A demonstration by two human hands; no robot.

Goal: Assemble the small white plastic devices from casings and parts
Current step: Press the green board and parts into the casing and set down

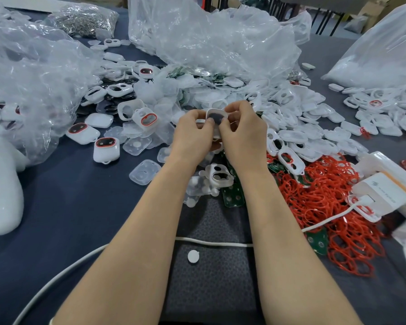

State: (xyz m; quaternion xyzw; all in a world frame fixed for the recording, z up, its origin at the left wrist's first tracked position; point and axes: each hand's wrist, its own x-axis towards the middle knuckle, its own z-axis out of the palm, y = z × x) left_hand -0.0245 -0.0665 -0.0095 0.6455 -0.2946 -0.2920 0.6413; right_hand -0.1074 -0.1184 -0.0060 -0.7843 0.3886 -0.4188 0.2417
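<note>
Small white rounded-square plastic casing (217, 116) is held clear of the dark-grey worktop (68, 195), abt midway between its left & right edges, over a loose heap of white plastic shells (291, 109). Left hand (192, 130) & right hand (242, 130) both grip it, fingertips pinching opposite sides. Casing faces up; round dark insert (215, 118) sits inside, seating depth not discernible.

Judged step: fitting insert into casing. Unit looks unfinished: no red rim seen, unlike white units w/ red-rimmed windows (106, 148) nr left edge. Next move prob. needs even thumb pressure, then a thin red rubber ring (326, 195) from pile nr right edge.
</note>
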